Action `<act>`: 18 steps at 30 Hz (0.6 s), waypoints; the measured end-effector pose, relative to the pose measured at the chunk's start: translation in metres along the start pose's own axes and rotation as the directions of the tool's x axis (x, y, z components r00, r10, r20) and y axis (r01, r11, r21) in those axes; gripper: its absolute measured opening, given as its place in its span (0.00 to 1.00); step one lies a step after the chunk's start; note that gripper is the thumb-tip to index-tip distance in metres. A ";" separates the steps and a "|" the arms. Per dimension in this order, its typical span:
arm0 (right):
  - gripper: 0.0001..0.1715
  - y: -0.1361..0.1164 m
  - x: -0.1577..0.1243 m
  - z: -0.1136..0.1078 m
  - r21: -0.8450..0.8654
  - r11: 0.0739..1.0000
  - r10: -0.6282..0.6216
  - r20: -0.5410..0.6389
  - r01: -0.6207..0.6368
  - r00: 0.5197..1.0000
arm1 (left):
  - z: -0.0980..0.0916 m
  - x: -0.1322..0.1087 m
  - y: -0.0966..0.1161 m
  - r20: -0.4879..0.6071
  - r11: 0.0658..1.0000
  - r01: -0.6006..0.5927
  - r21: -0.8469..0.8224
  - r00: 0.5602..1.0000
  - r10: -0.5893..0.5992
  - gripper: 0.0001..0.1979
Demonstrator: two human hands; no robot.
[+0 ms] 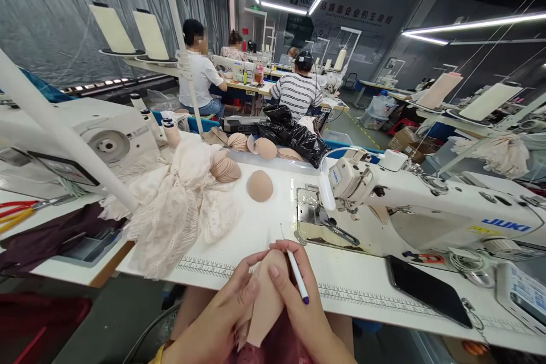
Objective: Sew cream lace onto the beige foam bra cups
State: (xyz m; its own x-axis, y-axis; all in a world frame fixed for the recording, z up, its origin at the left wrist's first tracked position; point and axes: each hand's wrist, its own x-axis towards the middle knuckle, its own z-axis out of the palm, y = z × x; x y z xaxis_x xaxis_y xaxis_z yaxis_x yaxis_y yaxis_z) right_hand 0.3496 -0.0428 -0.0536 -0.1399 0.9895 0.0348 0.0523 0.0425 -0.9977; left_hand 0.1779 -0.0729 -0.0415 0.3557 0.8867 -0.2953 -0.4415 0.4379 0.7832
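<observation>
Grip pinching beige pad (pixel 266 308) between left hand (pixel 234 297) and right hand (pixel 301 311), at edge of bench (pixel 258 224); long axis leading away from body, leaning right, blunt narrow end nearest. Surface smooth. Right hand also holds slim white pen (pixel 297 274).

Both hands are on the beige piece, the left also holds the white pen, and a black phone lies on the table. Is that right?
Not quite: the head view shows the white pen in the right hand, not the left hand. The rest stands: both hands are on the beige piece, and a black phone lies on the table.
</observation>
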 end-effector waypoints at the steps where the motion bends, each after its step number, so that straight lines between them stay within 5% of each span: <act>1: 0.21 -0.003 -0.004 -0.002 0.017 0.999 0.031 0.007 -0.031 0.999 | 0.002 -0.004 0.000 0.026 0.990 0.059 -0.124 0.998 -0.057 0.33; 6: 0.20 -0.009 -0.012 -0.005 0.087 0.996 0.009 0.150 -0.023 0.989 | 0.003 -0.018 -0.008 0.031 0.955 0.079 -0.285 0.997 -0.074 0.35; 11: 0.23 0.004 0.002 0.000 -0.087 0.991 -0.093 0.128 0.105 0.987 | -0.021 -0.032 0.007 -0.211 0.948 -0.080 -0.309 0.977 0.014 0.40; 14: 0.24 0.010 0.000 0.004 -0.213 0.951 -0.149 0.321 0.225 0.935 | -0.038 -0.041 0.029 -0.388 0.939 -0.226 -0.260 0.915 0.113 0.45; 16: 0.21 0.010 -0.006 0.006 -0.086 0.986 -0.095 0.432 0.145 0.897 | -0.041 -0.045 0.037 -0.442 0.933 -0.262 -0.247 0.887 0.132 0.46; 18: 0.21 0.008 -0.011 0.006 0.100 0.995 -0.040 0.357 0.004 0.933 | -0.035 -0.044 0.035 -0.437 0.929 -0.250 -0.272 0.892 0.112 0.45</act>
State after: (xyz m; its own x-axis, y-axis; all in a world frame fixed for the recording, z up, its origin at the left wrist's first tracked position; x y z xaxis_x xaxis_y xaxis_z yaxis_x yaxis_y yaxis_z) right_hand 0.3453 -0.0537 -0.0620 -0.4857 0.8726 0.0513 -0.0473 0.0324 -0.9984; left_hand 0.1185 -0.0912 -0.0202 -0.0923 0.9053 -0.4146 -0.7230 0.2254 0.6531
